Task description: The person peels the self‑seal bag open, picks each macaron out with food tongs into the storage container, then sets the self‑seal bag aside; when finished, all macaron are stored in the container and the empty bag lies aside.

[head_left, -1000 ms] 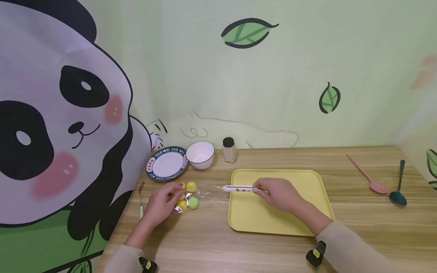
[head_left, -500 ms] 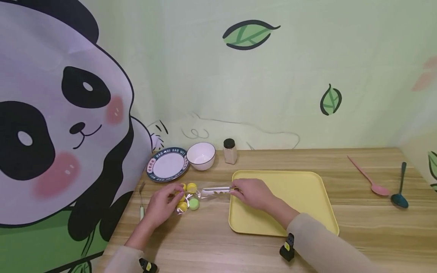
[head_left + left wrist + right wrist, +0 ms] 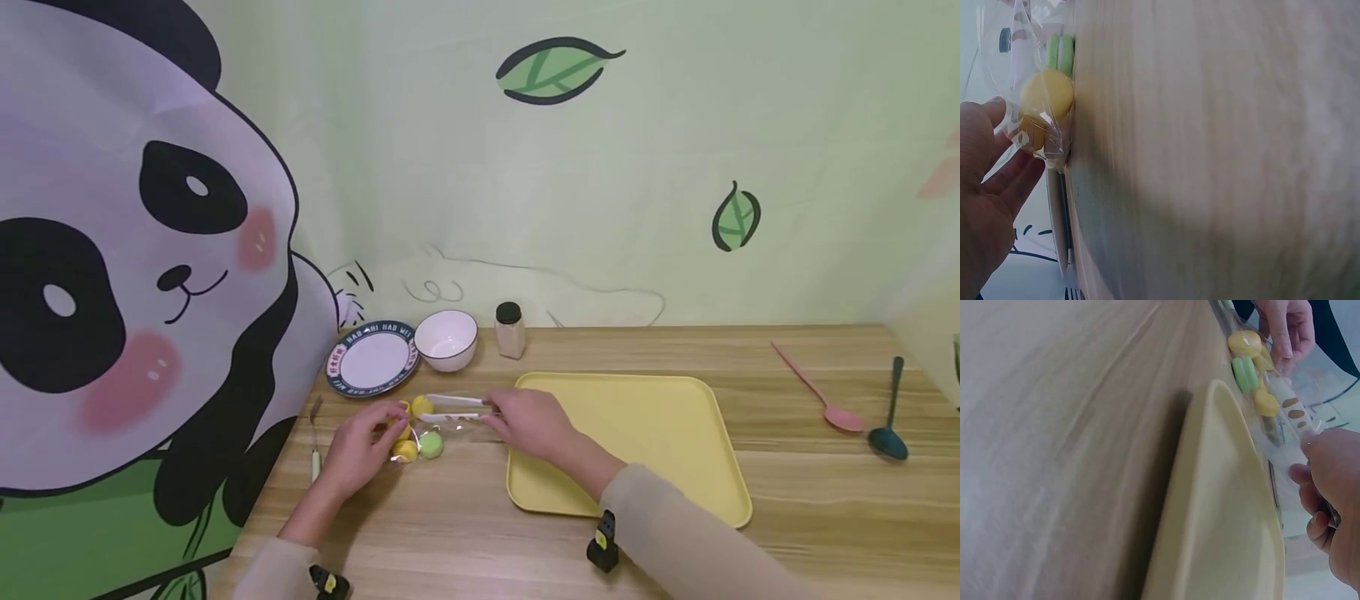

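Observation:
My left hand (image 3: 360, 450) pinches the edge of a clear plastic bag (image 3: 1054, 147) at the left of the table. Inside the bag lie several yellow macarons (image 3: 1047, 94) and a green macaron (image 3: 431, 444). My right hand (image 3: 532, 421) grips tongs (image 3: 453, 416) with white arms by their handle end, at the tray's left edge. The tong arms stand spread and point left into the bag's mouth, their tips right at a yellow macaron (image 3: 422, 407). In the right wrist view, brown spots show on a tong arm (image 3: 1296, 414).
A yellow tray (image 3: 630, 450) lies under my right forearm. Behind stand a blue-rimmed plate (image 3: 375, 358), a white bowl (image 3: 446, 350) and a black-lidded jar (image 3: 510, 333). A fork (image 3: 316, 462) lies at the left; a pink spoon (image 3: 843, 418) and dark ladle (image 3: 888, 443) at the right.
My right hand has moved left with the tongs, from over the tray into the bag's mouth. The tong arms have spread apart. My left hand stays at the bag.

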Available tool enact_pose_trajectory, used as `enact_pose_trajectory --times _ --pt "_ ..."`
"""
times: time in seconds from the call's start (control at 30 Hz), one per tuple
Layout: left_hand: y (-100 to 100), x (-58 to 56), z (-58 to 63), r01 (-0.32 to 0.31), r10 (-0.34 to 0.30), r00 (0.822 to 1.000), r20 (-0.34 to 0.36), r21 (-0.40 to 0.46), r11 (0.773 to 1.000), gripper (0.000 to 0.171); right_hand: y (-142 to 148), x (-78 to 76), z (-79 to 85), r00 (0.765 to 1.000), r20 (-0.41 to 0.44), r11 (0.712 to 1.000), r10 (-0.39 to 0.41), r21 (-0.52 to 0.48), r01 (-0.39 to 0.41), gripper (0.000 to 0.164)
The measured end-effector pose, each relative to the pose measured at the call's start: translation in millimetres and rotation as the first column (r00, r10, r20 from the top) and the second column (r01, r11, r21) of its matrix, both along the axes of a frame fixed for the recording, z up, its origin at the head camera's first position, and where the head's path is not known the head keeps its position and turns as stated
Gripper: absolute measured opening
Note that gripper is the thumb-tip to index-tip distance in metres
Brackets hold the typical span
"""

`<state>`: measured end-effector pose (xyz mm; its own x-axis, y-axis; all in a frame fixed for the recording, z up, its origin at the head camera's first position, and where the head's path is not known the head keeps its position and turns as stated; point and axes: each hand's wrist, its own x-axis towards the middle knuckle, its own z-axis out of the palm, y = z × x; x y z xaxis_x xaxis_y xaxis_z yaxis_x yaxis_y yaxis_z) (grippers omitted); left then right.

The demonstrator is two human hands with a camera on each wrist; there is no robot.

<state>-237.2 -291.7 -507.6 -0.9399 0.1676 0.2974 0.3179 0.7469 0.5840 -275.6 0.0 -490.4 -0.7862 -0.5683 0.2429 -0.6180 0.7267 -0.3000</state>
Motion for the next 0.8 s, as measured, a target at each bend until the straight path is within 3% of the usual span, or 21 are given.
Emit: enact_pose_trajectory --times 0.17,0.5,0.8 --pt "-0.3 -0.3 -0.4 0.01 -0.01 1.0 -0.019 0.001 1.0 0.009 -4.6 1.7 -3.3 0.999 0.01 0.999 -0.031 0.013 0.03 0.025" --pt "2.5 0.1 -1.2 0.007 -0.007 0.999 -0.042 -0.006 1.0 0.01 -10.6 1.5 -10.9 1.0 0.02 0.999 -0.016 -0.044 0.017 0.016" --pt "2.3 -0.7 -0.7 0.008 -0.008 0.999 -0.047 -0.015 1.0 0.008 2.6 4.8 -6.9 0.999 0.008 0.998 -0.039 -0.058 0.039 0.019"
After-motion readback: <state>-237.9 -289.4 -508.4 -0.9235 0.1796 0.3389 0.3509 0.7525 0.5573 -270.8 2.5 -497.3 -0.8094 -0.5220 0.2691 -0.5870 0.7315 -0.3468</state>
